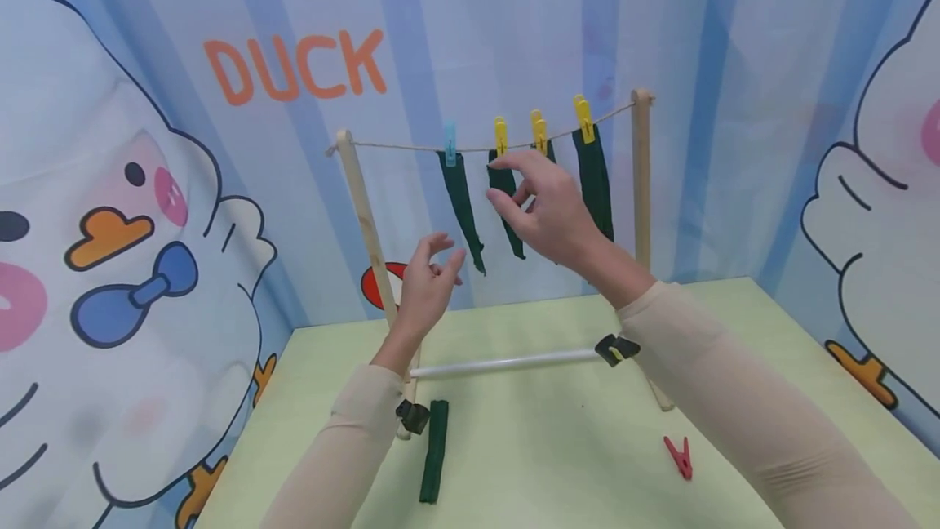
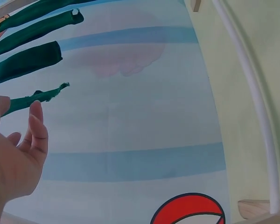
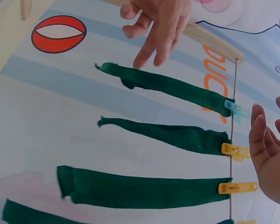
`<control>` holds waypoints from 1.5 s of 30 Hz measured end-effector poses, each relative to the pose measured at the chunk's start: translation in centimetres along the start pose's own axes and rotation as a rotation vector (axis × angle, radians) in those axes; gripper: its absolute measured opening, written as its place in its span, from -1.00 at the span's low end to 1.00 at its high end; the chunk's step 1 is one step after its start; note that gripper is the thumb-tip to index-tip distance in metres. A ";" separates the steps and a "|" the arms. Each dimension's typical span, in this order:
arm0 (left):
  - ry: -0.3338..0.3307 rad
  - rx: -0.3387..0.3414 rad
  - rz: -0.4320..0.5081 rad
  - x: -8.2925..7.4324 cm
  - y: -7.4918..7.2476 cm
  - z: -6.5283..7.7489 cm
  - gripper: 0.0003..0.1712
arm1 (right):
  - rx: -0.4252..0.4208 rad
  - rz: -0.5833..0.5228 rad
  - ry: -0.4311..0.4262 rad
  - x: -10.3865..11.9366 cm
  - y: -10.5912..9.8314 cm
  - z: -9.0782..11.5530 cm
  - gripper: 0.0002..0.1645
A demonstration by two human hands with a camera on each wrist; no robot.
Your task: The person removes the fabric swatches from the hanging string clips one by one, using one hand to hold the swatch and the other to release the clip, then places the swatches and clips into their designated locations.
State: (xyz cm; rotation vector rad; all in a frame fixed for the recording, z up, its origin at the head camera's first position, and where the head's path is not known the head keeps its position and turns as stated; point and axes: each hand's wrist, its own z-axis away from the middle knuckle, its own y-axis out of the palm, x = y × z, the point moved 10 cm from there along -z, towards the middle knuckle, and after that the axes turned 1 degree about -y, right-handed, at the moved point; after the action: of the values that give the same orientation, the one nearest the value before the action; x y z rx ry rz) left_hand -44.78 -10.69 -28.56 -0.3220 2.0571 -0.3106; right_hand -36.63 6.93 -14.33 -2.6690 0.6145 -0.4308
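Observation:
My right hand (image 1: 551, 206) is raised in front of the hanging strips, thumb and fingers apart with nothing between them. Lower and to the left, my left hand (image 1: 429, 284) is loosely bent and holds nothing. Its fingers come close to the lower part of a dark green cloth strip (image 3: 163, 84); whether they touch it I cannot tell. A light blue clothespin (image 1: 450, 145) fastens that strip to a string. Farther right, more green strips (image 3: 144, 187) hang from yellow clothespins (image 1: 583, 119), partly hidden by my right hand in the head view.
The string (image 1: 396, 146) runs between two wooden posts (image 1: 641, 178), joined low down by a white rod (image 1: 507, 363). On the pale green table (image 1: 543, 447) lie another green strip (image 1: 435, 451) at left and a red clothespin (image 1: 680, 459) at right. A duck-print curtain (image 1: 470, 39) hangs behind.

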 end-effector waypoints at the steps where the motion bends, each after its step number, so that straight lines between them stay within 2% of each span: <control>1: 0.004 0.003 0.007 -0.1 0.1 -0.1 -0.40 | -0.002 0.004 -0.013 0.2 0.1 -0.4 -0.60; 6: -0.014 0.016 0.049 -0.6 0.5 -0.6 -0.35 | 0.020 0.020 -0.026 0.7 0.8 -2.2 -0.55; 14: -0.059 0.035 0.069 -1.3 1.1 -1.1 -0.34 | 0.138 0.047 0.010 0.3 2.6 -4.2 -0.44; 22: -0.133 0.077 0.044 -0.3 1.7 -1.5 -0.24 | 0.243 0.147 0.139 -0.4 4.7 -5.5 -0.33; 26: -0.166 0.083 0.075 0.2 1.8 -1.5 -0.23 | 0.325 0.186 0.205 -0.6 5.9 -6.1 -0.26; 30: -0.165 0.086 0.109 0.0 2.1 -1.8 -0.24 | 0.379 0.249 0.224 -0.7 6.4 -6.8 -0.23; 34: -0.151 0.075 0.112 -0.4 2.1 -2.2 -0.27 | 0.400 0.284 0.260 -1.0 6.4 -7.3 -0.19; 45: -0.165 0.062 0.159 -0.5 1.9 -2.6 -0.32 | 0.456 0.287 0.412 -2.2 6.8 -7.9 -0.21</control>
State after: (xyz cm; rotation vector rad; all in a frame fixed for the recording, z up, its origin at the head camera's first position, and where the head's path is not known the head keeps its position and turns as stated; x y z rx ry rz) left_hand -46.95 -8.55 -27.55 -0.1405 1.8938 -0.2423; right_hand -43.84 0.04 -10.60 -2.0341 0.8797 -0.9220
